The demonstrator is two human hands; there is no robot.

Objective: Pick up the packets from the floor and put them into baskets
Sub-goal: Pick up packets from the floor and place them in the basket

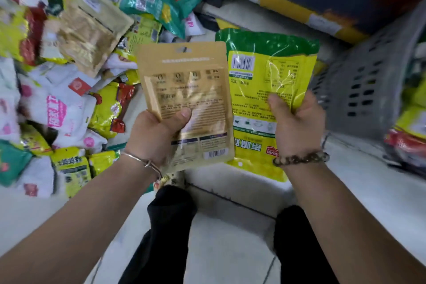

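My left hand (159, 132) grips a tan kraft pouch (184, 90) by its lower left corner, back side facing me. My right hand (297, 124) holds a yellow and green packet (265, 76) upside down, thumb pressed on its face. Both packets are held up side by side above the floor, the tan one overlapping the yellow one's left edge. A grey perforated plastic basket (368, 71) stands to the right of my right hand. A heap of packets (69, 90) covers the floor on the left.
A second container on the far right holds yellow and red packets (408, 136). Yellow and dark shelf bases (288, 7) run along the back. Pale floor tiles (230, 237) lie under my dark-trousered legs (170, 219).
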